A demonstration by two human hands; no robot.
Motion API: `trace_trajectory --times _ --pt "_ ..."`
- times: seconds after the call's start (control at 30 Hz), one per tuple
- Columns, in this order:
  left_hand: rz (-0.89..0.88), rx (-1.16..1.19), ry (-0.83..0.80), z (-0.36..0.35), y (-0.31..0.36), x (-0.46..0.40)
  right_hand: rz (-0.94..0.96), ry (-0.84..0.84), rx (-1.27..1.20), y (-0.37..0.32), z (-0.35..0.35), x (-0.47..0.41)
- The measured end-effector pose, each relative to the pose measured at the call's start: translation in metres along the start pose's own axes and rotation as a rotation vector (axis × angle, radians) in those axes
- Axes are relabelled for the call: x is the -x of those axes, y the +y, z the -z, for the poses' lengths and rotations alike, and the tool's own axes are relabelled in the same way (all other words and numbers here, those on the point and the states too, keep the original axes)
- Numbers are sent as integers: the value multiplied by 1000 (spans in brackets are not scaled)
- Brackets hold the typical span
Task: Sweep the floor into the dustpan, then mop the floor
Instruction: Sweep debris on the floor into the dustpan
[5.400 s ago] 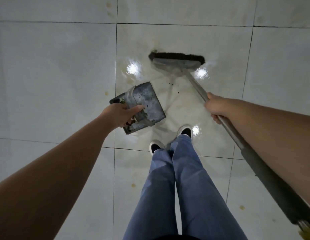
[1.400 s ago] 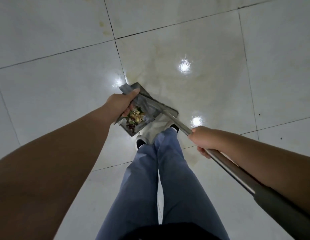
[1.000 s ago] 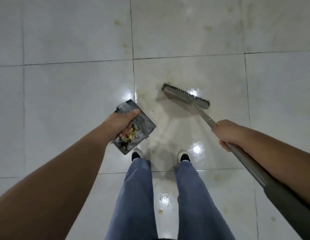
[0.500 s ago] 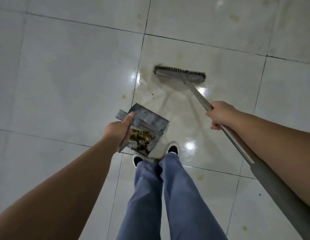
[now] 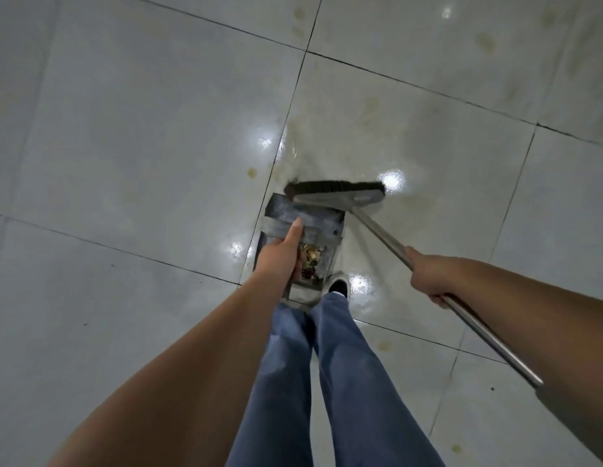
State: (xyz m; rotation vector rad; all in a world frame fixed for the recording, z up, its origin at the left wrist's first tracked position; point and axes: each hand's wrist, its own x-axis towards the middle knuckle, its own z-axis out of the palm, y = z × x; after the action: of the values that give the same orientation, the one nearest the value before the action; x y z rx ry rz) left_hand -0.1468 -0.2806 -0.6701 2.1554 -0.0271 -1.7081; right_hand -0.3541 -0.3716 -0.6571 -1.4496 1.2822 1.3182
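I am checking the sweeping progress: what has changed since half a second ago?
The broom head came back to the front edge of the dustpan. Unchanged: the left hand holds the dustpan, litter inside, and the right hand grips the broom handle.

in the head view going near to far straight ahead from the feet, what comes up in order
shoe → debris in the dustpan → broom head at the dustpan's far lip → wet stained floor tile
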Motion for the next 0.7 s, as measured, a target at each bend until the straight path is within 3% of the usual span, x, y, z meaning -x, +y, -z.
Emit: trace_trajectory --times 0.13,0.3,0.53,0.7 --pt "-54 -74 12 9 0 5 18 -80 -20 26 -1 41" --pt "-129 -264 52 30 -1 2 5 -23 -537 45 -5 76" --pt "-200 -490 104 58 15 -7 -52 78 -874 -4 20 41" --pt "-234 -543 102 70 19 -18 -230 -32 -1006 -39 29 10"
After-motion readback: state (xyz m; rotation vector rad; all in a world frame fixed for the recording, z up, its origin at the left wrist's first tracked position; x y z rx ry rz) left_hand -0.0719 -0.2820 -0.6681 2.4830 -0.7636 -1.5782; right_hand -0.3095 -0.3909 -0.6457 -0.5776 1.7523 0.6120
